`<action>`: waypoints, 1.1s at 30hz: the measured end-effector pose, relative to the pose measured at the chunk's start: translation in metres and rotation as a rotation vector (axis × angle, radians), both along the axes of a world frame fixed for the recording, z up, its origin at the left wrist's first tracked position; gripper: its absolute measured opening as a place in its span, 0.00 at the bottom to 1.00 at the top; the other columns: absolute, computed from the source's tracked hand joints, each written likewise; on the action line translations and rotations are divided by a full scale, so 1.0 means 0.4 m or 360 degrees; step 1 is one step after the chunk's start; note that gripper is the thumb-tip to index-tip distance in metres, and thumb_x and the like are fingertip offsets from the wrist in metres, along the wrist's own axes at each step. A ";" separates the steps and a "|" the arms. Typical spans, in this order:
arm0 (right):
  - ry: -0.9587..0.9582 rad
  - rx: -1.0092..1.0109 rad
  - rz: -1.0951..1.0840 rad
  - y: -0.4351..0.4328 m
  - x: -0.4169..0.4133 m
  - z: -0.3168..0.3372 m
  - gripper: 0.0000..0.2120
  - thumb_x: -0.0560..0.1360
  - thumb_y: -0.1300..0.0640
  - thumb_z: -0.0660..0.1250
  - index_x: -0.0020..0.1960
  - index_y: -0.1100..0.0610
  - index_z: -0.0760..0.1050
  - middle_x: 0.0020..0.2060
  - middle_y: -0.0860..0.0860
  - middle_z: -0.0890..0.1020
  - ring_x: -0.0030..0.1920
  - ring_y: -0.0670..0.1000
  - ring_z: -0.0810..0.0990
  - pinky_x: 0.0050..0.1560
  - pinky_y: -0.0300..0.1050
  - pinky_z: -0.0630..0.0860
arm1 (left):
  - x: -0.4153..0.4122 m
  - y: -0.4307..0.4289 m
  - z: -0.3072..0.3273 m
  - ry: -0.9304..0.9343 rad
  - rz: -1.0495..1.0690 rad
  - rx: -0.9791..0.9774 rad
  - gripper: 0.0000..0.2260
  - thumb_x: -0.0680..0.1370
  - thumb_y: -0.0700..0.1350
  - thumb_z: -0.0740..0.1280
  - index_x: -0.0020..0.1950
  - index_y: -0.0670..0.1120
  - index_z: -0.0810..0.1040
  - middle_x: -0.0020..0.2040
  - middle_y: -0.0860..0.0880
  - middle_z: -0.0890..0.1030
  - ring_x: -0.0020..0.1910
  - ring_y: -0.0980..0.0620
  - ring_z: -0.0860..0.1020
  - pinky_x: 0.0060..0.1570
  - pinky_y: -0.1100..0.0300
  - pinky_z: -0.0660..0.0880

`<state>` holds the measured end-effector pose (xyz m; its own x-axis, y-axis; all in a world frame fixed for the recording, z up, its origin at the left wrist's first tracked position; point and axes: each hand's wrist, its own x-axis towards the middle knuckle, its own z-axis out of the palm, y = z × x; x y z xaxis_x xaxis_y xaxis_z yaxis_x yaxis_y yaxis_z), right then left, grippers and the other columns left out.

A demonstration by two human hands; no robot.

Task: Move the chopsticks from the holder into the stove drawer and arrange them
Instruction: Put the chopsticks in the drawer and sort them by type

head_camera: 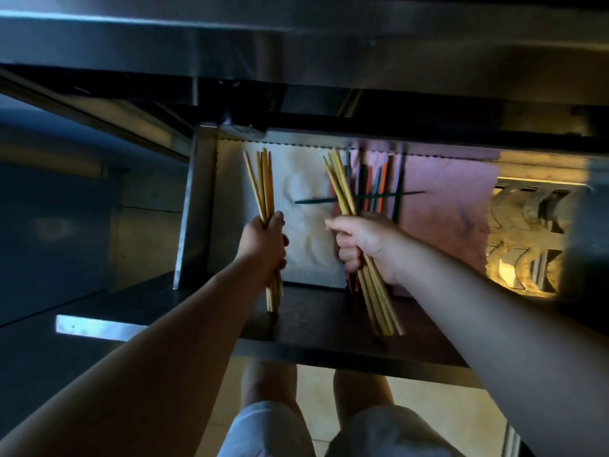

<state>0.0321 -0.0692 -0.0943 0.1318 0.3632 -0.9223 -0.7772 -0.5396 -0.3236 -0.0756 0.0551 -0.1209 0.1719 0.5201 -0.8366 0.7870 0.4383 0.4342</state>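
Knees (270, 382) under drawer (313, 351) edge; left hand (263, 240) and right hand (364, 245) fingers (347, 257) each clench chopsticks (265, 189).

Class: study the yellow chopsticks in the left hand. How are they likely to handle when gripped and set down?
Probably stiff: the yellow chopsticks run straight above and below the left hand. Likely light, as one hand holds several. They may well scatter, since their tips splay.

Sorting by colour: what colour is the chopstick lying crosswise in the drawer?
The crosswise chopstick looks dark green, seen best in the head view.
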 end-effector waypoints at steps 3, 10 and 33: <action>-0.0057 -0.0032 0.0083 0.067 -0.031 -0.004 0.08 0.79 0.57 0.60 0.42 0.57 0.73 0.23 0.48 0.68 0.21 0.46 0.65 0.20 0.34 0.61 | -0.033 0.065 -0.002 0.0020 -0.0002 -0.0045 0.13 0.82 0.52 0.61 0.59 0.44 0.74 0.38 0.47 0.75 0.28 0.53 0.71 0.27 0.58 0.71; -0.0246 -0.0180 0.0108 0.223 -0.100 -0.083 0.07 0.78 0.55 0.66 0.48 0.58 0.78 0.35 0.52 0.79 0.32 0.49 0.78 0.32 0.41 0.77 | -0.066 0.190 -0.033 -0.0046 -0.0139 -0.0240 0.09 0.82 0.47 0.62 0.61 0.47 0.74 0.45 0.46 0.79 0.36 0.52 0.76 0.36 0.57 0.74; -0.1108 -0.0712 0.0189 0.366 -0.195 -0.216 0.18 0.73 0.54 0.70 0.61 0.58 0.76 0.56 0.54 0.81 0.57 0.55 0.79 0.51 0.41 0.74 | -0.084 0.220 -0.052 0.0203 -0.0588 0.0158 0.35 0.77 0.42 0.68 0.79 0.46 0.52 0.75 0.41 0.64 0.73 0.41 0.65 0.69 0.50 0.66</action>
